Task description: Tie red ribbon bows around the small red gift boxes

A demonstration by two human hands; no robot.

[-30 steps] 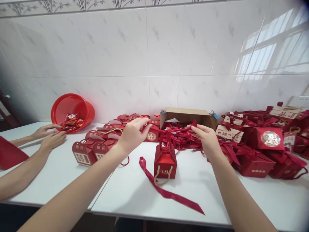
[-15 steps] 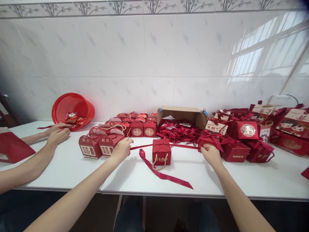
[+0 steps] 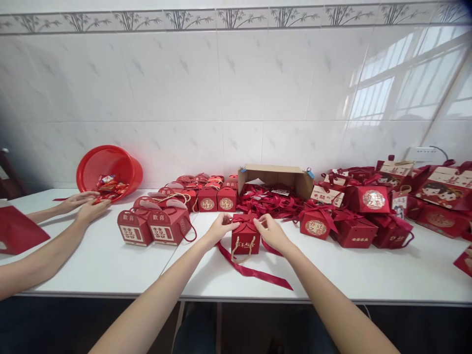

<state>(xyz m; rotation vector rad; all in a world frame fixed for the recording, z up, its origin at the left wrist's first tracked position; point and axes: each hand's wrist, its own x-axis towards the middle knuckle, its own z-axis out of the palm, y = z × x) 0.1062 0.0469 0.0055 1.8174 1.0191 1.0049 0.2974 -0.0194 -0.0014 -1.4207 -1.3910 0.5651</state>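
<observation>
A small red gift box (image 3: 245, 239) with a gold cord handle stands on the white table (image 3: 332, 275) in front of me. A dark red ribbon (image 3: 254, 271) is tied round its top and trails across the table toward me. My left hand (image 3: 218, 229) pinches the ribbon at the box's top left. My right hand (image 3: 269, 231) pinches it at the top right. Both hands touch the box's upper edge.
Rows of small red boxes (image 3: 155, 225) stand to the left, a cardboard box (image 3: 275, 178) over a ribbon pile behind, larger red gift boxes (image 3: 354, 223) to the right. Another person's hands (image 3: 86, 206) reach into a tipped red basket (image 3: 110, 169) of sweets at far left.
My hands had pulled the ribbon ends wide apart to either side; now both have come back together at the top of the box. The view has pulled back from the table.
</observation>
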